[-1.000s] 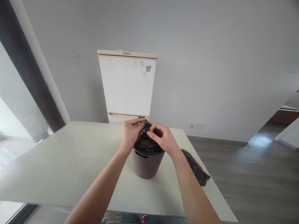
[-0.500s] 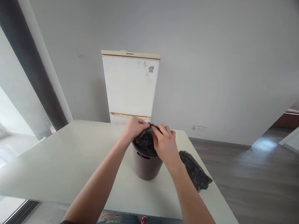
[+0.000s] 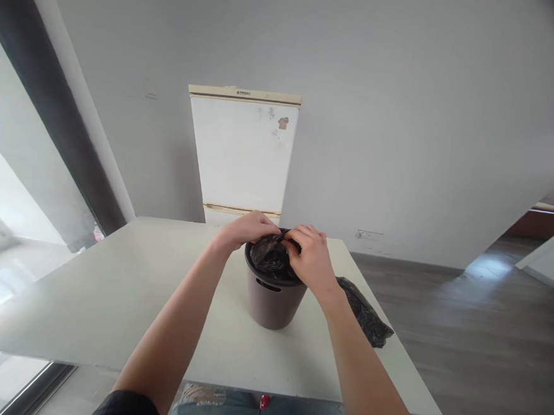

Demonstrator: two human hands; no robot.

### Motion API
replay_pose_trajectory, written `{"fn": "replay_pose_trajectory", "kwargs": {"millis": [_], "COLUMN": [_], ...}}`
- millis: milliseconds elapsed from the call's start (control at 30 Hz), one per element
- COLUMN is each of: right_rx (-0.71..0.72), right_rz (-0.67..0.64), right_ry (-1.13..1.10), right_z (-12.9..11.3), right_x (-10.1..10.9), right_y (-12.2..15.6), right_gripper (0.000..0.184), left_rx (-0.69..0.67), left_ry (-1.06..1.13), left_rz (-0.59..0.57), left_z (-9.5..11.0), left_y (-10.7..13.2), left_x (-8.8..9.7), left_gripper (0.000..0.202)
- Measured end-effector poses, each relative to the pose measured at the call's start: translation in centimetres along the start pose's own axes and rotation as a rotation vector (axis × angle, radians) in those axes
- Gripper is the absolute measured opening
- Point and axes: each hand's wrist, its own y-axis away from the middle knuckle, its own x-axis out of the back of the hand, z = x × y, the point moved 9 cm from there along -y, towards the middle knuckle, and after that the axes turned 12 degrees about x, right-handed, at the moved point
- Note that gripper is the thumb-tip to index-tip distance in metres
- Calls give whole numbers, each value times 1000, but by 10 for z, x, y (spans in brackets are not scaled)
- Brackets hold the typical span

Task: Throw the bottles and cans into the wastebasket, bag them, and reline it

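A brownish trash can (image 3: 274,305) with a black rim and a handle slot stands upright on the white table. Bunched up in its mouth is a black garbage bag (image 3: 273,258). My left hand (image 3: 251,228) pinches the bag's gathered top from the left, above the can's far rim. From the right, my right hand (image 3: 306,250) grips the same gathered plastic, its fingertips close to the left ones. A second crumpled black plastic bag (image 3: 367,315) lies to the right of the can, partly hidden behind my right forearm.
The white table (image 3: 157,288) reaches far to the left, and its right edge runs just past the loose bag. Behind it, a white refrigerator (image 3: 243,154) stands against the grey wall (image 3: 406,128). Grey wood-look flooring (image 3: 462,334) lies to the right.
My hands have come slightly lower, and the left wrist has shifted left. The gathered top of the bag has sunk toward the can's mouth.
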Motion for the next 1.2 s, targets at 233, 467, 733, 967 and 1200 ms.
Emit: {"fn": "replay_pose_trajectory", "kwargs": {"millis": [233,467,733,967,1200], "right_rx": [-219,-347,-443,-507,-339], "right_rz": [128,113,94,185,94], "right_ry": [-192,-253,-263,-444,-707], "right_z": [26,62,81,79,29], "right_x": [12,14,24,35,26], "right_y": [6,38,79,84,12], "right_gripper": [18,23,24,27,26], "left_rx": [-84,-54,-17,-109,-349], "left_ry": [433,328,117,134,251], "left_rz": [246,570,752,744,567], "left_z": [-24,-71,-99,-78,4], "left_y": [-14,2,24,38,57], "left_x": [22,43,56,51,14], "left_gripper": [29,16,16,18,33]}}
